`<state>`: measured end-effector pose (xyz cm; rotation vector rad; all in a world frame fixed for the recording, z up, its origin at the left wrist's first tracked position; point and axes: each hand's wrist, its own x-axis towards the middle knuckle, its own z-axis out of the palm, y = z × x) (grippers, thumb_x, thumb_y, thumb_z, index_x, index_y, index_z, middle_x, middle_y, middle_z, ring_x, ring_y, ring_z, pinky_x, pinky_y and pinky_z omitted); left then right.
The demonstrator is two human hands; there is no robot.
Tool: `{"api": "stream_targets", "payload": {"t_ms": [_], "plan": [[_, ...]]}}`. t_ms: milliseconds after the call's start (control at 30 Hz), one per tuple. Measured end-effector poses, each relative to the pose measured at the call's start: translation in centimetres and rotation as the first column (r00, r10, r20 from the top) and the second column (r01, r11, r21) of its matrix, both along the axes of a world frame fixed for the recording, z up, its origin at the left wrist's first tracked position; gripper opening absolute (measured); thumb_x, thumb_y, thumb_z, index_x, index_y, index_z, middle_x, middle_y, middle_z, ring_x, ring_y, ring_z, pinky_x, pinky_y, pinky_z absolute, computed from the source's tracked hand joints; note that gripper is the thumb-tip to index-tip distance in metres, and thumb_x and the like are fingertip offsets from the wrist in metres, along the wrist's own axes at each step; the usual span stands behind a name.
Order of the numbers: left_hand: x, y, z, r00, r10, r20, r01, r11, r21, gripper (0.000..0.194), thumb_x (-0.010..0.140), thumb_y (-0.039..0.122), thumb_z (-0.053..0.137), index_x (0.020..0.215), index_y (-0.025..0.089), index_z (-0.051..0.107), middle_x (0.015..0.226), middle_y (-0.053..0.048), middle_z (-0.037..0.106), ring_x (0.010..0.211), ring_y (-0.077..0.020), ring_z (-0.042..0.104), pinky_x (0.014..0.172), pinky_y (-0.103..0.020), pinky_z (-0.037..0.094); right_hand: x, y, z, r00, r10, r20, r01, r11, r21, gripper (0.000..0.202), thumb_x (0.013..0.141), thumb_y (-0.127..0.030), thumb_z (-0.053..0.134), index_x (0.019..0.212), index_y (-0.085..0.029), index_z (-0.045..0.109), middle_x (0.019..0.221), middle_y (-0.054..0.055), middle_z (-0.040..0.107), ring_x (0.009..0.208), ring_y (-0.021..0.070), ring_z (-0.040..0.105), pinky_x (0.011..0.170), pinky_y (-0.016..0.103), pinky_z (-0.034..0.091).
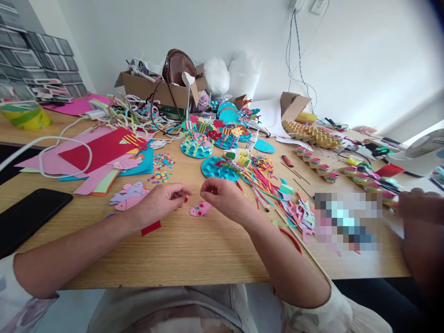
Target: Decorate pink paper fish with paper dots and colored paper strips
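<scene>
Table [208, 254]: spanned the frame.
Paper fish [199, 210]: lay near centre.
My left hand [164, 199], right hand [225, 198]: both half-curled; any hold, I couldn't tell.

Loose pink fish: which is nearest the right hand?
The dotted pink fish, red and green spots, beside the right hand; the others lie farther left: one by the left forearm, one on the coloured paper.

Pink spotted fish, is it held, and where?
Can't tell: the right hand hides the tail end of the pink spotted fish; the left hand is apart from it.
</scene>
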<state>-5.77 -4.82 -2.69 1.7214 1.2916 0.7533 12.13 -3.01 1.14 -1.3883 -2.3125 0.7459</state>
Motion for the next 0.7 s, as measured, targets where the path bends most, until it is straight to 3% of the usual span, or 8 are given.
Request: {"api": "stream_targets", "payload": {"t_ms": [100,267,367,500,700], "plan": [[-1.1,0.2,0.0,0.978,0.012,-0.208,-0.002,0.999,0.044,0.023,0.068,0.020,0.045,0.080,0.015,0.063,0.071,-0.001,0.063,0.066,-0.0138,0.056,0.057,-0.023,0.041,0.3,1.1,0.6,0.990,0.025,0.136,-0.030,0.999,0.036,0.014,0.072,-0.013,0.050,0.074,-0.016,0.063,0.066,0.000,0.061,0.057,0.0084,0.050,0.049,0.018,0.031],[-1.1,-0.5,-0.7,0.965,-0.111,-0.238,0.109,0.994,-0.019,0.019,0.070,0.016,0.045,0.077,0.016,0.062,0.070,0.001,0.063,0.063,-0.0118,0.056,0.056,-0.020,0.042,-1.5,3.5,0.6,0.920,0.167,0.355,-0.208,0.975,0.081,0.018,0.074,-0.015,0.049,0.079,-0.017,0.066,0.073,0.002,0.066,0.063,0.0110,0.055,0.050,0.019,0.032],[-0.7,-0.8,-1.2,0.949,-0.126,-0.291,0.176,0.973,0.152,0.019,0.074,0.012,0.044,0.076,0.017,0.062,0.076,0.001,0.064,0.072,-0.0124,0.057,0.065,-0.022,0.043,-3.7,4.8,0.8,0.896,0.220,0.387,-0.271,0.959,0.081,0.020,0.073,-0.013,0.050,0.081,-0.017,0.068,0.077,0.002,0.067,0.069,0.0120,0.057,0.055,0.019,0.035],[-0.7,-0.9,-2.1,0.926,-0.099,-0.365,0.240,0.899,0.366,0.020,0.079,0.009,0.042,0.079,0.016,0.062,0.080,-0.002,0.062,0.078,-0.0134,0.057,0.071,-0.024,0.044,-6.8,6.4,0.6,0.858,0.250,0.449,-0.316,0.946,0.076,0.023,0.072,-0.011,0.051,0.087,-0.017,0.068,0.086,0.004,0.068,0.076,0.0142,0.059,0.057,0.020,0.035],[-0.7,-1.1,-2.8,0.898,-0.104,-0.427,0.298,0.859,0.417,0.021,0.084,0.010,0.040,0.082,0.015,0.061,0.079,-0.004,0.060,0.076,-0.0146,0.057,0.068,-0.025,0.046,-9.8,9.0,-1.1,0.814,0.269,0.515,-0.360,0.929,0.083,0.026,0.072,-0.012,0.053,0.094,-0.017,0.066,0.095,0.007,0.067,0.084,0.0183,0.059,0.058,0.021,0.037]]}}
